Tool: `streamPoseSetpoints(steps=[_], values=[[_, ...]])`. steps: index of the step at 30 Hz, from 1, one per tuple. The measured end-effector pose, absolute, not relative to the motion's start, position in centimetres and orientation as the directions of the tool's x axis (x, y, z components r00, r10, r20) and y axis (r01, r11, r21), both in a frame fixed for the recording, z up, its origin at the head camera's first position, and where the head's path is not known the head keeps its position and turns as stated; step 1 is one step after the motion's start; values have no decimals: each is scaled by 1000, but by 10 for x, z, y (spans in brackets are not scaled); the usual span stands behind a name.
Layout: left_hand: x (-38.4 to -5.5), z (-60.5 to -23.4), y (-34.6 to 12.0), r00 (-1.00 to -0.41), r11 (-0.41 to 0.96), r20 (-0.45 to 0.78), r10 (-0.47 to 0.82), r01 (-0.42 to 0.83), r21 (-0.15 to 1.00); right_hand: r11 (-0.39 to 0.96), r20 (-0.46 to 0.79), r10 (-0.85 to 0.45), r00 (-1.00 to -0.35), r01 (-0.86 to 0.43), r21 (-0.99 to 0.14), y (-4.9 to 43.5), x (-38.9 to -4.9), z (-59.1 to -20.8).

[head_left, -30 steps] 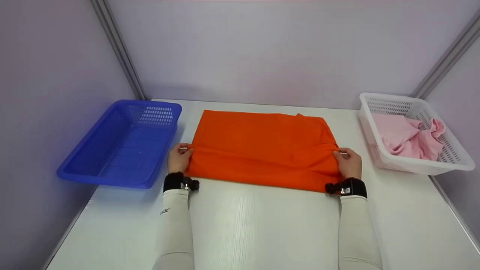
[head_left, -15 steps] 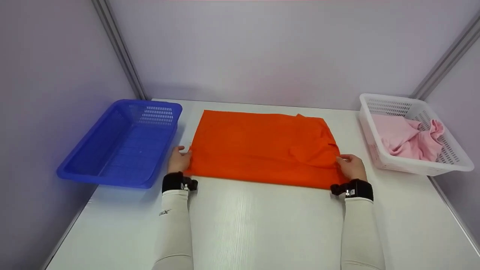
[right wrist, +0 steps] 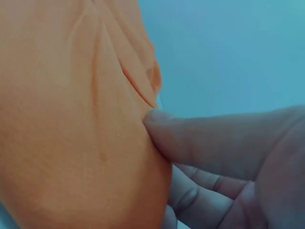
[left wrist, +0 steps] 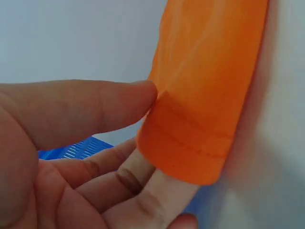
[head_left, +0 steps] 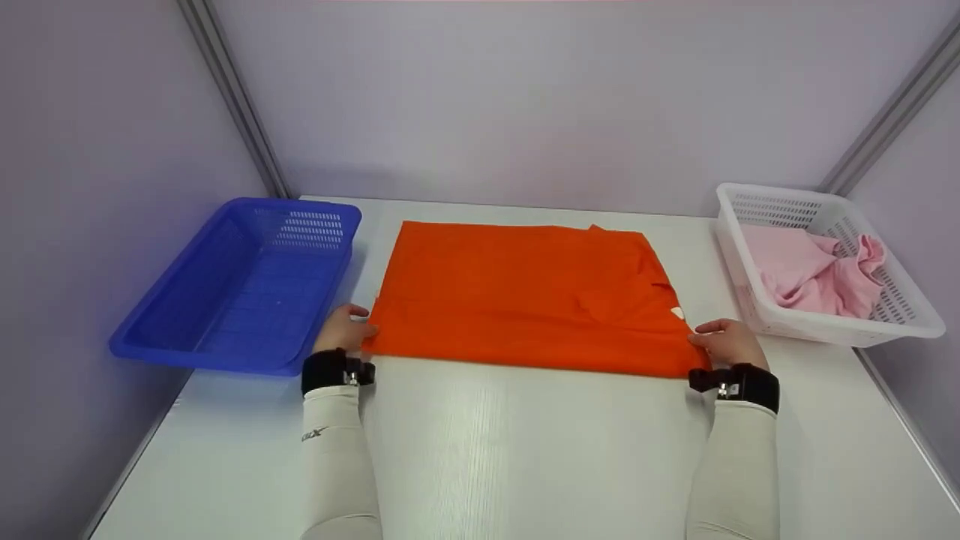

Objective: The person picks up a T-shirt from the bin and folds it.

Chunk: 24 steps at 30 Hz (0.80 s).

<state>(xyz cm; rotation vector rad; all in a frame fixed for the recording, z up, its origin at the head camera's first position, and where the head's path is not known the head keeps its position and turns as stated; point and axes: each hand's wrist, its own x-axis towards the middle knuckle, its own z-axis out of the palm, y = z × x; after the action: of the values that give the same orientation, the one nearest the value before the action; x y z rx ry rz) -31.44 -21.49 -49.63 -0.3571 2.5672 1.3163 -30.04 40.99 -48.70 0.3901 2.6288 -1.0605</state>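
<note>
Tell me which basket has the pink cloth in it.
The white basket, right of the orange cloth: the pink cloth lies inside it. The blue basket, on the left, shows none.

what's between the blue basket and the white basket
In the head view, the orange cloth lies on the table between the blue basket and the white basket, with the left hand and right hand at its ends.
</note>
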Motion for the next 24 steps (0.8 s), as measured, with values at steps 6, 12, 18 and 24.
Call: streamPoseSetpoints(steps=[6,12,18,24], values=[[-314,-496,-215,-943,576,-309,-120,-319,752,725,-357,112,-928,322,-609,417,-298,-486],[-310,-499,-216,-942,574,-314,-118,-323,752,740,-427,82,-900,342,-579,426,-288,-484],[-309,-498,-219,-928,562,-363,-88,-347,751,748,-474,51,-879,348,-565,436,-282,-486],[-306,-497,-223,-928,612,-367,-57,-323,722,765,-451,38,-892,317,-561,442,-280,-487]])
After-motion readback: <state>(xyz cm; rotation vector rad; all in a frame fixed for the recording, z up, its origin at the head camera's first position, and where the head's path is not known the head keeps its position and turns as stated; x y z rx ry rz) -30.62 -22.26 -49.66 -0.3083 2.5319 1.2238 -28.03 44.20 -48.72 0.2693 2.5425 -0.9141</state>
